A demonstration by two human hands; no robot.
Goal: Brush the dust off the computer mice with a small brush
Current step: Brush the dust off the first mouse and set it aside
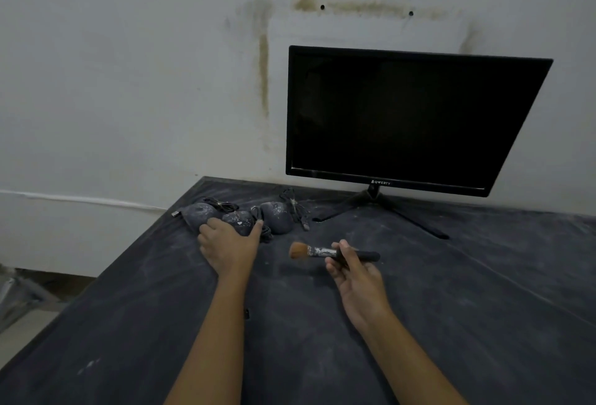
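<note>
Three dusty dark computer mice lie in a row near the table's far left: the left mouse, the middle mouse and the right mouse, with their cables tangled behind them. My left hand reaches onto the middle mouse, thumb and fingers spread round its near side. My right hand pinches the black handle of a small brush, held level just above the table. Its orange bristles point left, a short way right of the mice.
A black monitor on a thin tripod stand stands at the back right against the white wall. The dark table top is streaked with dust. Its left edge runs diagonally; a USB plug lies close to it.
</note>
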